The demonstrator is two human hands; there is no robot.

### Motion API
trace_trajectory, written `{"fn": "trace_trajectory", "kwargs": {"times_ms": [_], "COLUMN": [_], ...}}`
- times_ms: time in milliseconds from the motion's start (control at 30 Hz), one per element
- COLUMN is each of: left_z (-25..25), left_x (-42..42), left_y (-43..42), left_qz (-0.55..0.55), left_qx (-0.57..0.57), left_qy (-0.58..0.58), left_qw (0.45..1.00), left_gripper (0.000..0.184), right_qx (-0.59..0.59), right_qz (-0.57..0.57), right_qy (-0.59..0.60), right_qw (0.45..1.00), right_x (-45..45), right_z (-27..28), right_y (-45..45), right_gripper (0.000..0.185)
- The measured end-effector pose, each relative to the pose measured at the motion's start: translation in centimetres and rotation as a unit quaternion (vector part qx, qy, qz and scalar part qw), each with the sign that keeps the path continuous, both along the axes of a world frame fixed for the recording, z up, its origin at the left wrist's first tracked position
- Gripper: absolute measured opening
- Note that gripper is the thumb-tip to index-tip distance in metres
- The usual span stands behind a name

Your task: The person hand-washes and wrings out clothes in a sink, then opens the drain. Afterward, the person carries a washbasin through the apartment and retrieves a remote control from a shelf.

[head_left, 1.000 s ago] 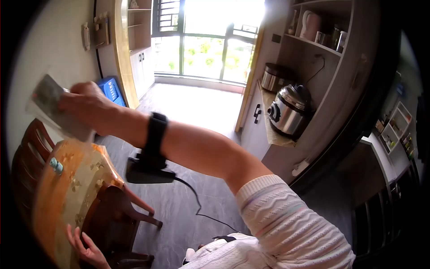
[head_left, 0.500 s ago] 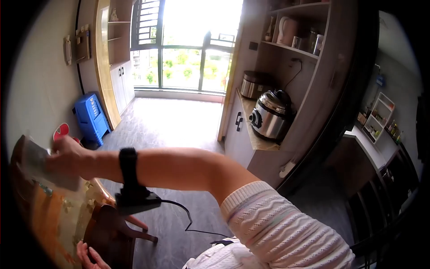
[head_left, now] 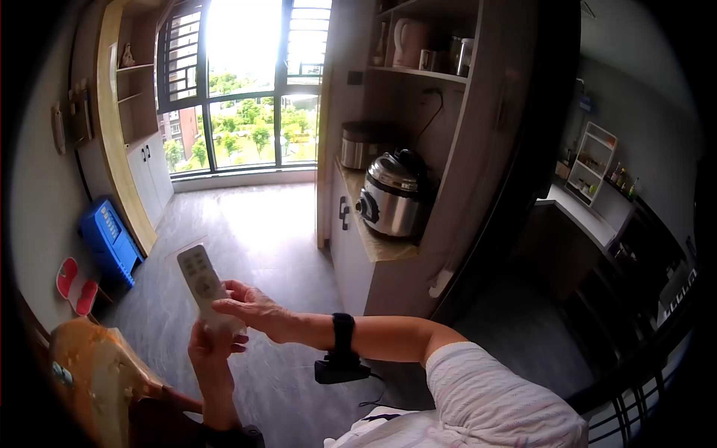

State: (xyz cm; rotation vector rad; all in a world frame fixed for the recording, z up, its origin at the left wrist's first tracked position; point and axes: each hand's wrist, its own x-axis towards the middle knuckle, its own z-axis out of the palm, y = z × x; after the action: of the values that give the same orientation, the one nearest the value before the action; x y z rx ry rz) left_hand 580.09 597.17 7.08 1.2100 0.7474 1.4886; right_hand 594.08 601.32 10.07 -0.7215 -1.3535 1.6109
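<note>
A white remote control point(head_left: 200, 278) with grey buttons is held up in front of me, tilted to the left. A thin clear cover seems to surround it. My left hand point(head_left: 211, 345) is closed round its lower end from below. From the right, my right hand point(head_left: 258, 310) grips its side, the thumb lying across the lower front. The remote's bottom end is partly hidden by my fingers. On my right wrist sits a black band point(head_left: 343, 332) with a box and cable.
A table with a patterned cover point(head_left: 89, 373) stands at lower left beside a dark wooden chair point(head_left: 160, 422). Blue folded stools point(head_left: 110, 235) and a red-and-white item point(head_left: 75, 287) are by the left wall. A steel pressure cooker point(head_left: 392, 198) stands on the cabinet counter point(head_left: 392, 250).
My right hand has come from the far left over the table to the middle, bringing the remote. My left hand has risen from the bottom edge and closed on it. The view has swung right.
</note>
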Motion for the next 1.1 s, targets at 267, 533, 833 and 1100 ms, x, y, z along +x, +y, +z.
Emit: {"fn": "trace_trajectory", "kwargs": {"times_ms": [267, 533, 833, 1100], "left_z": [10.1, 23.9, 39.3, 47.2], "left_x": [12.9, 27.5, 48.9, 63.1], "left_y": [7.7, 17.9, 28.5, 32.6], "left_qz": [-0.205, -0.305, -0.534, -0.662], "left_qx": [0.095, 0.219, 0.284, 0.207], "left_qy": [0.0, 0.021, -0.136, -0.118], "left_qw": [0.974, 0.927, 0.785, 0.71], "left_gripper": [0.034, 0.033, 0.038, 0.027], "right_qx": [-0.043, -0.248, -0.203, -0.194], "right_qz": [-0.13, -0.436, -0.688, -0.778], "right_qy": [-0.067, 0.017, 0.12, 0.196], "right_qw": [0.988, 0.865, 0.686, 0.565], "right_x": [23.0, 37.0, 36.3, 30.7], "right_z": [-0.3, -6.8, -7.8, -10.7], "right_y": [-7.5, -21.5, -29.5, -29.5], "right_gripper": [0.053, 0.031, 0.02, 0.017]}}
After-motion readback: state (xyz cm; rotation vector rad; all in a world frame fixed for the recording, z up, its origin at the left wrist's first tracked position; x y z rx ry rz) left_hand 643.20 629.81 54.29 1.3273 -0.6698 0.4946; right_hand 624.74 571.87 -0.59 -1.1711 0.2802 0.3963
